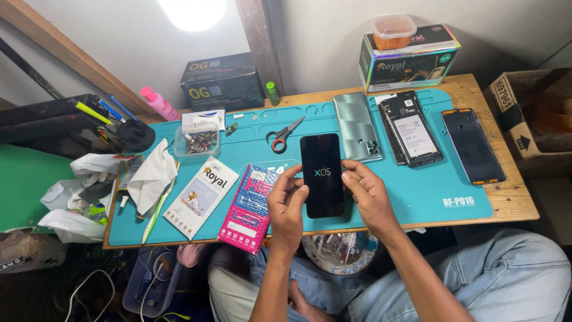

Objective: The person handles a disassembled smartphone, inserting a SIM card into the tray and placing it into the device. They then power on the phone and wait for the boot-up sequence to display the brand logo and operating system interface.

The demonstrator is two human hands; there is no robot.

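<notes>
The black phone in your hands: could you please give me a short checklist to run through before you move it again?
1. Both hands on the phone: ok. The left hand holds the left edge of the black phone and the right hand holds the right edge.
2. Screen lit: ok, it shows pale letters on black.
3. Bare space on the teal mat right of the phone: ok.
4. Scissors clear of the phone: ok, they lie beyond its top edge, apart.
5. Pink packet fully on the table: not ok, its near end overhangs the edge.
6. Phone's back cover fitted: cannot tell, the back is hidden.
</notes>
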